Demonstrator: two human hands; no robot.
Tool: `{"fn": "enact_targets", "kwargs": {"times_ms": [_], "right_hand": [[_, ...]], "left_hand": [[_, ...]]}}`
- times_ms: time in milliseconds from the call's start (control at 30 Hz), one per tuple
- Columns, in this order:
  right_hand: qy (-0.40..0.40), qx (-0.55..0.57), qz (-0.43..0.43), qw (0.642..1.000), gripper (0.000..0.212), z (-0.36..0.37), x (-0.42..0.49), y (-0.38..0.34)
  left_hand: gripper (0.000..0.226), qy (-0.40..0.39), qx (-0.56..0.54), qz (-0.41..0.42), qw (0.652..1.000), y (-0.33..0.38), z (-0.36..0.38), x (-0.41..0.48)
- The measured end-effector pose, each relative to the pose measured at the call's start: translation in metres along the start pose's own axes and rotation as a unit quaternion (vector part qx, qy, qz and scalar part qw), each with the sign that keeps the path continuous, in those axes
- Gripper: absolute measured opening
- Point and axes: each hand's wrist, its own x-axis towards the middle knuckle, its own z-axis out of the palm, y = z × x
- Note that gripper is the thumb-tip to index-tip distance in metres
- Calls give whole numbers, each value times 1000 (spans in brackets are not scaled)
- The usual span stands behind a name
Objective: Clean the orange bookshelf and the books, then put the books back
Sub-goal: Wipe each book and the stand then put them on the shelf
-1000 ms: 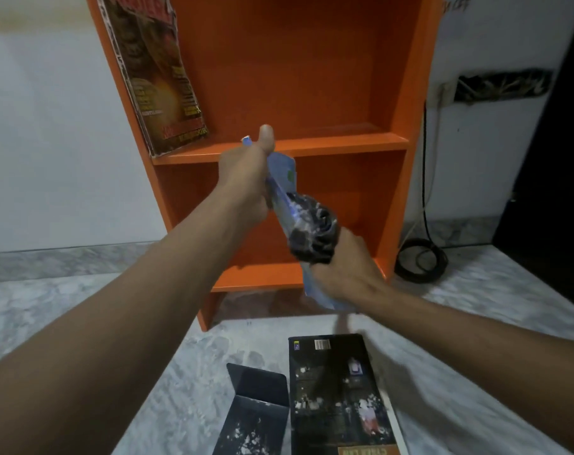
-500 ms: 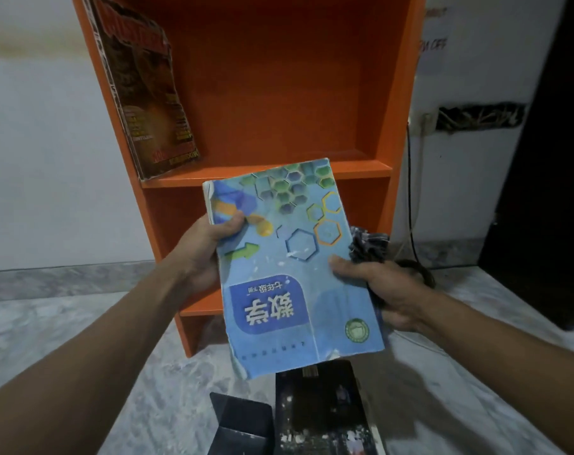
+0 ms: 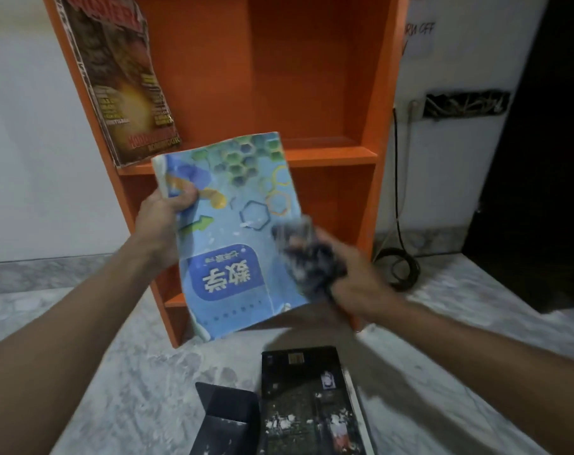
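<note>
My left hand (image 3: pixel 162 221) grips the left edge of a blue textbook (image 3: pixel 233 234) with hexagons on its cover, thumb on the cover, and holds it in front of the orange bookshelf (image 3: pixel 312 77). My right hand (image 3: pixel 354 284) holds a bunched dark cloth (image 3: pixel 307 254) against the book's right side; the cloth is motion-blurred. A magazine (image 3: pixel 121 77) leans on the left wall of the upper shelf. On the floor below lie a black book (image 3: pixel 312 402) and a smaller dark booklet (image 3: pixel 226 418).
The bookshelf stands on a grey marble floor (image 3: pixel 115 372) against a white wall. A black cable (image 3: pixel 399 267) hangs down the wall and coils on the floor to the right of the shelf. A dark doorway (image 3: pixel 541 159) is at far right.
The book was turned from edge-on to cover facing me and held lower. My right hand let go of its right edge and brought the cloth onto the cover.
</note>
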Motion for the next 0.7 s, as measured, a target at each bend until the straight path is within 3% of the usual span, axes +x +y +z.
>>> {"fn": "enact_targets", "kwargs": {"times_ms": [67, 133, 200, 267, 333, 400, 467, 600, 700], "right_hand": [[-156, -138, 45, 977, 57, 2, -18, 29], [-206, -227, 75, 949, 40, -5, -25, 35], [-133, -218, 76, 964, 35, -16, -18, 21], [18, -66, 47, 997, 41, -34, 4, -10], [106, 75, -32, 991, 42, -53, 31, -44], [180, -37, -142, 973, 34, -63, 53, -66], [207, -172, -194, 943, 63, -56, 66, -68], [116, -305, -250, 912, 62, 8, 34, -29], [-106, -371, -175, 906, 59, 37, -15, 14]], "left_hand": [[7, 4, -1, 5, 1000, 2, -18, 2], [8, -7, 10, 18, 1000, 4, -28, 2], [8, -12, 18, 16, 1000, 3, -31, 2], [4, -22, 23, 2, 999, 2, -26, -1], [5, -35, 33, -6, 999, -1, -15, -2], [10, -66, 46, 0, 997, -3, 1, -3], [8, -102, 54, 12, 993, -1, 17, -5], [9, -108, 42, 12, 993, 3, 31, -7], [11, -77, 40, 4, 996, 5, 24, -9]]}}
